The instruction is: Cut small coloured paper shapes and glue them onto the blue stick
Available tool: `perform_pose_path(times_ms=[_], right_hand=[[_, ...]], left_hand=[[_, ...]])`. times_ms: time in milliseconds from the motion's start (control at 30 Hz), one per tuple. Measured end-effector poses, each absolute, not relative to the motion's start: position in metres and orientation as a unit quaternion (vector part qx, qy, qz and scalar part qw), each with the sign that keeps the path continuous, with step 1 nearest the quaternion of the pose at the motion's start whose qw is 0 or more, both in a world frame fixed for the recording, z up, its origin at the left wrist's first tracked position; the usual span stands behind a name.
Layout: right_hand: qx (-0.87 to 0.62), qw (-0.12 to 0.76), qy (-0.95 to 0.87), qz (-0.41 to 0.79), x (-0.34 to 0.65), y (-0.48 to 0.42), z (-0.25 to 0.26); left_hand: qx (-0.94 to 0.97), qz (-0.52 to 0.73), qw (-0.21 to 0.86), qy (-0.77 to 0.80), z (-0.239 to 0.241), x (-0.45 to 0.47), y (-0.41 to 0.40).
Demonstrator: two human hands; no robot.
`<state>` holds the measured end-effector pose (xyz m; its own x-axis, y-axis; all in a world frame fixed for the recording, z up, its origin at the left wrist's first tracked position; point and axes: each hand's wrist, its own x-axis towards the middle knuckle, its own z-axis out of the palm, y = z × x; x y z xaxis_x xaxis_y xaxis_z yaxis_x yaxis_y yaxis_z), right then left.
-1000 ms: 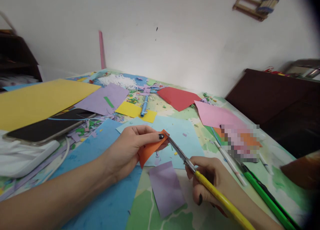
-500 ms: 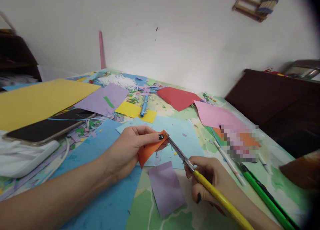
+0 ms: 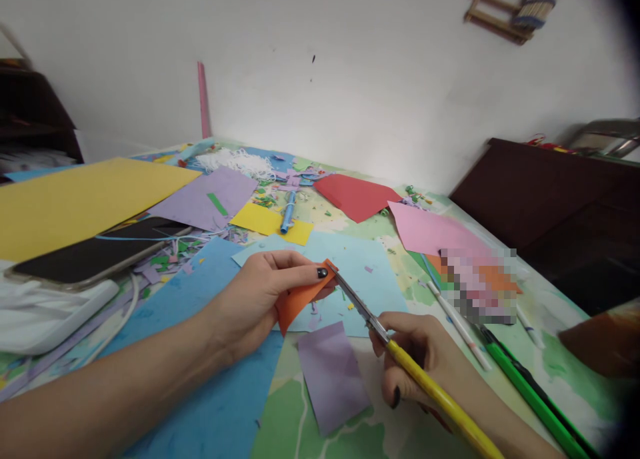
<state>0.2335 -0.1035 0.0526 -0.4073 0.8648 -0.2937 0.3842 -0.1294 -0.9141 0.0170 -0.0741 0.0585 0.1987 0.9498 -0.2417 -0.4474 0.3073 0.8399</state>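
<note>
My left hand [image 3: 260, 292] pinches a small piece of orange paper [image 3: 299, 304] between thumb and fingers, above a light blue sheet [image 3: 370, 252]. In my right hand [image 3: 410, 352] are scissors [image 3: 367, 316] with thin metal blades and a long yellow handle, seen nearly edge-on. Their blade tips meet the upper corner of the orange paper, close to my left thumb. How far the blades are apart cannot be made out. Below the hands lies a small purple paper rectangle [image 3: 334, 379]. A larger blue sheet [image 3: 200, 379] stretches under my left forearm.
At the left are a phone [image 3: 100, 252], a white plastic tray [image 3: 60, 326] and a big yellow sheet [image 3: 90, 199]. Behind lie paper scraps, a red sheet [image 3: 355, 196] and a rolled blue paper [image 3: 287, 212]. A green cutter [image 3: 530, 386] and a white pen [image 3: 460, 326] rest at the right.
Almost nothing differs. The scissors' yellow handle and my right thumb have shifted very slightly, while the blade tips stay at the orange paper's corner.
</note>
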Motion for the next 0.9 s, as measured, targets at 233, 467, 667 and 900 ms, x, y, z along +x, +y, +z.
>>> perform_pose_path(times_ms=[233, 467, 667, 900], right_hand=[[-0.480, 0.198, -0.607, 0.602, 0.2324, -0.1037, 0.0598], [-0.474, 0.200, -0.610, 0.603, 0.2322, -0.1041, 0.0600], [-0.487, 0.200, -0.622, 0.579, 0.2312, -0.1033, 0.0584], [-0.479, 0.200, -0.621, 0.588, 0.2317, -0.1051, 0.0590]], left_hand=[[0.324, 0.493, 0.703, 0.398, 0.0586, 0.0158, -0.0753], [0.323, 0.493, 0.707, 0.390, 0.0586, 0.0167, -0.0750], [0.317, 0.495, 0.708, 0.391, 0.0584, 0.0163, -0.0743], [0.318, 0.494, 0.706, 0.395, 0.0584, 0.0166, -0.0745]])
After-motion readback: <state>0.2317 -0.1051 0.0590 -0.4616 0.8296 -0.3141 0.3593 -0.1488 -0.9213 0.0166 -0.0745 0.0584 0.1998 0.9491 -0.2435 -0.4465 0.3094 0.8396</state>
